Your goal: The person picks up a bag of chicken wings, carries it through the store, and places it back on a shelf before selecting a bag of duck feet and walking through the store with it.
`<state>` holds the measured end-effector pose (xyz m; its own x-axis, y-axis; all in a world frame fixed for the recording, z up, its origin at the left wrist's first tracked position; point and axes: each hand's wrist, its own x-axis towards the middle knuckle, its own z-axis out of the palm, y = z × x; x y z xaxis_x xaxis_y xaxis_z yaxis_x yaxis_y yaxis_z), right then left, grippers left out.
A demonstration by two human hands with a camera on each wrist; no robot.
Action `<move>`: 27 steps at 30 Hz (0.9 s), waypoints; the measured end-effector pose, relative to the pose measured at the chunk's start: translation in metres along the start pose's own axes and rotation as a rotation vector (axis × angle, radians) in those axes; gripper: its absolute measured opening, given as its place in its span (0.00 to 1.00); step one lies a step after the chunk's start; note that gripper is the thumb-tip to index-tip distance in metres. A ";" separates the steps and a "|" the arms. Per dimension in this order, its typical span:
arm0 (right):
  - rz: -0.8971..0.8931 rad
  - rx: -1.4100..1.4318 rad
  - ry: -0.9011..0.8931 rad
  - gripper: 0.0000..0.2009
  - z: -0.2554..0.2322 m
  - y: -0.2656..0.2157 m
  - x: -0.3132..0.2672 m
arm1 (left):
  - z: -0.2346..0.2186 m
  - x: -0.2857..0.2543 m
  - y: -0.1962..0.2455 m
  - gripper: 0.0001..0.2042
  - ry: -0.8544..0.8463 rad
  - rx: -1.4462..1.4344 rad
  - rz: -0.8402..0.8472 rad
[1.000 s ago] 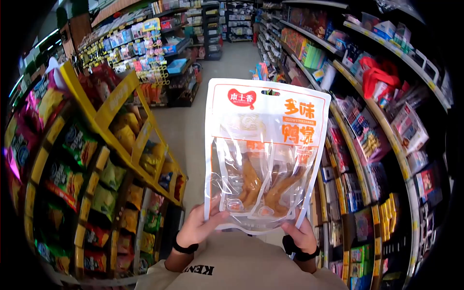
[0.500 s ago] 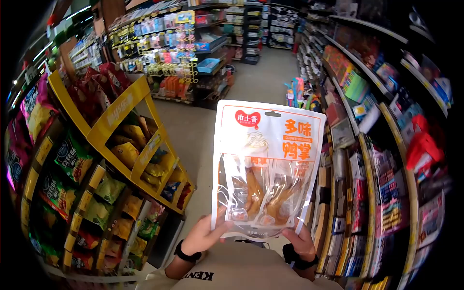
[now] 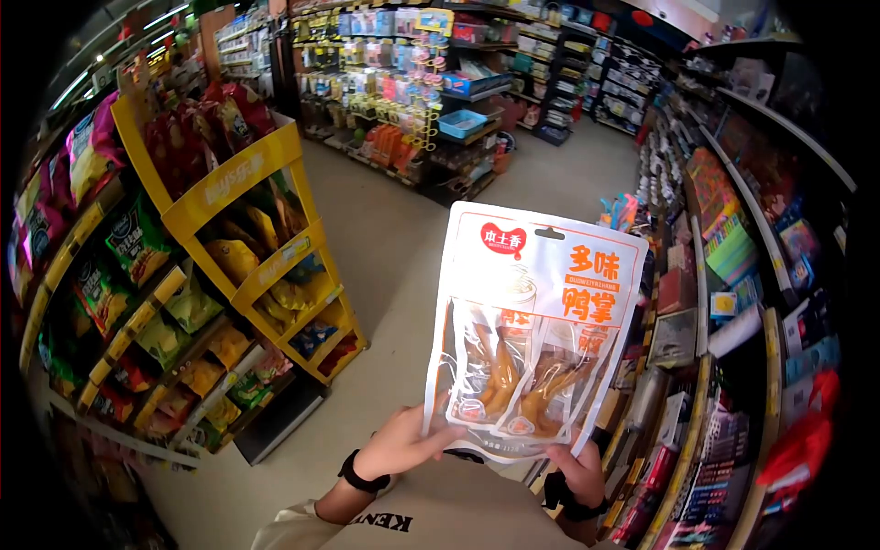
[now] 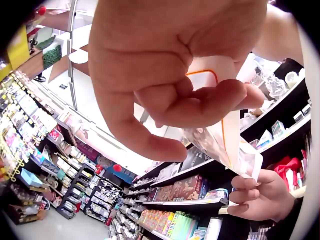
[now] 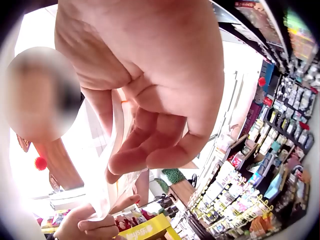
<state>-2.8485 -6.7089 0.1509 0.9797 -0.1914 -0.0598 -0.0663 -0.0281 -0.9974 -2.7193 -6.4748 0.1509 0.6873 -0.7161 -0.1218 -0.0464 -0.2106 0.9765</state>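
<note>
A white-and-orange snack pouch (image 3: 534, 330) is held upright above the aisle floor (image 3: 394, 238), its bottom corners pinched by the left hand (image 3: 408, 443) at 7 o'clock and the right hand (image 3: 580, 469) at 5 o'clock. Both hands' fingers are curled onto the pouch. A yellow snack rack (image 3: 240, 183) is seen at 9 o'clock.

Glossy plastic snack pouch (image 3: 532, 321) with a clear, crinkled window; smooth, matt pale floor (image 3: 394, 238); glossy yellow display rack (image 3: 243, 179).
</note>
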 end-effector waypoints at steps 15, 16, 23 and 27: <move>-0.002 0.188 -0.237 0.23 -0.034 -0.006 0.095 | -0.005 0.060 0.007 0.20 0.222 -0.640 -0.026; -0.004 0.183 -0.237 0.23 -0.038 -0.005 0.104 | -0.008 0.067 0.011 0.19 0.227 -0.646 -0.029; -0.114 0.208 -0.254 0.25 -0.054 -0.010 0.192 | -0.052 0.155 0.009 0.18 0.181 -0.704 0.068; -0.164 0.247 -0.191 0.27 -0.058 -0.023 0.237 | -0.088 0.205 0.016 0.25 0.136 -0.690 0.080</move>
<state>-2.6254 -6.8107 0.1621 0.9928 -0.0164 0.1188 0.1196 0.1995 -0.9726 -2.5149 -6.5666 0.1573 0.7872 -0.6132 -0.0660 0.3390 0.3409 0.8768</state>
